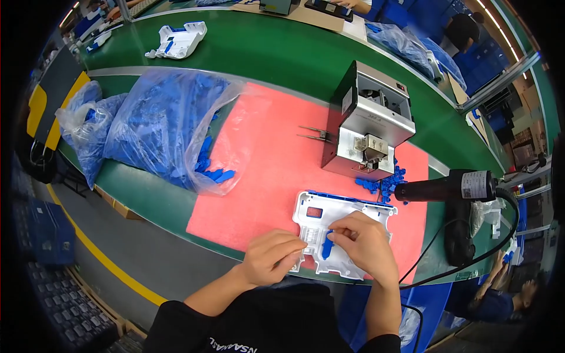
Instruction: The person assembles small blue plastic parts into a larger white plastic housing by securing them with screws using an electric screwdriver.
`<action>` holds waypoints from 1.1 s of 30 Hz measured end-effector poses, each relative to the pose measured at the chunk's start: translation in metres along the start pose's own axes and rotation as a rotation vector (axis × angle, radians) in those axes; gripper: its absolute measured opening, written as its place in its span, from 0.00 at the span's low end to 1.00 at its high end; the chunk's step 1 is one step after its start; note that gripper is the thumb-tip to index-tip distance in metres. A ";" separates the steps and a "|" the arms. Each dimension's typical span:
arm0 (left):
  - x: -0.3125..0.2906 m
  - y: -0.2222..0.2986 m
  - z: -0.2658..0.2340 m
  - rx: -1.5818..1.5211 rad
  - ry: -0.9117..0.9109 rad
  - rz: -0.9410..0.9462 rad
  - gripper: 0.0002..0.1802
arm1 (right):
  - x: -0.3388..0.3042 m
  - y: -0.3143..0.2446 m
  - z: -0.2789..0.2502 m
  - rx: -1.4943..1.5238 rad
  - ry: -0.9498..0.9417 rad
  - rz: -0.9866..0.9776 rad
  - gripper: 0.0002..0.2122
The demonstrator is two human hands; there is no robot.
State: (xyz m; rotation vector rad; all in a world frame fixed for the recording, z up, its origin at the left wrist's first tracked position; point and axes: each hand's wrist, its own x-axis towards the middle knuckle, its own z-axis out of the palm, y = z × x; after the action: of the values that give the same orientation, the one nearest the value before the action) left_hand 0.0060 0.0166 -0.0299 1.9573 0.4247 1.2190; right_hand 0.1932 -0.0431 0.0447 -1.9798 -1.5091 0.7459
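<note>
While right fingers (348,223) pinch one strip (326,248), left fingers (283,240) curl, hold unclear; one shell (341,266).

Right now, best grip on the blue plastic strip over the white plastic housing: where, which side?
Probably pinch the blue plastic strip across its long edges near the far end, coming from the right. It's narrow and elongated, pointing roughly away from the person; the right hand is at that end, while the left hand crowds the left side.

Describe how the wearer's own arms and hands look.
The left hand and right hand are gloveless, with no watch or bracelet visible. Bare forearms emerge from the black fabric sleeves of a black top with white lettering on its front.
</note>
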 end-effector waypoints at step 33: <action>0.067 -0.003 0.015 0.266 -0.611 0.615 0.13 | 0.099 -0.052 -0.085 0.705 0.842 -0.524 0.15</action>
State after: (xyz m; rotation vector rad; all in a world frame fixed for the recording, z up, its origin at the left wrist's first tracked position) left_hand 0.0520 0.0537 0.0052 2.6695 -0.3765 0.8509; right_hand 0.2401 0.0571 0.1301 -1.0588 -0.9650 0.1216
